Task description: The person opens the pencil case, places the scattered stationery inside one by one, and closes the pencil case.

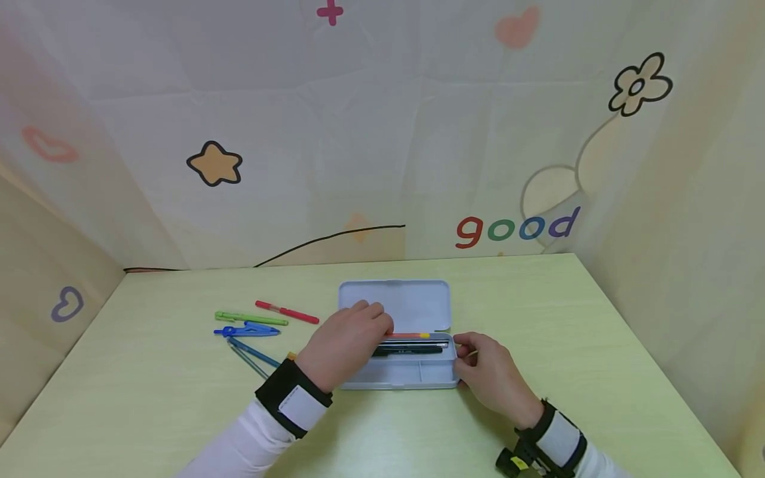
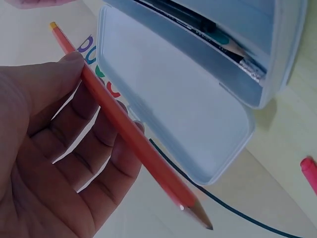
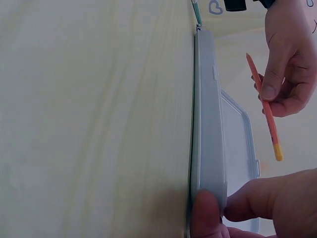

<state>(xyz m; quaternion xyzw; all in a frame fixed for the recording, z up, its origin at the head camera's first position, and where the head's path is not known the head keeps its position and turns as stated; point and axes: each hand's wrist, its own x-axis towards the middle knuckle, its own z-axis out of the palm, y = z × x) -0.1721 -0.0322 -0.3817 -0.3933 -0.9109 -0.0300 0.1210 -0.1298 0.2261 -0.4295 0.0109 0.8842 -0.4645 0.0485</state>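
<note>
An orange-red pencil (image 2: 130, 125) with a yellow end is pinched between the thumb and fingers of my left hand (image 1: 346, 345). In the left wrist view its sharpened tip points down to the right. The pencil is held above an open white pencil case (image 1: 382, 378), whose lid (image 1: 412, 305) lies back behind it. Several dark pens and pencils (image 1: 412, 349) lie in the case's long back compartment. My right hand (image 1: 493, 375) grips the case's right end, with thumb and fingers on its wall. The left hand covers the case's left part in the head view.
Left of the case lie a red pen (image 1: 287, 312), a green pen (image 1: 251, 318), a blue compass (image 1: 247, 330) and a blue pencil-like stick (image 1: 254, 352), with a thinner one beside it. A printed cloth (image 1: 299, 133) hangs behind the pale wooden table (image 1: 597, 345).
</note>
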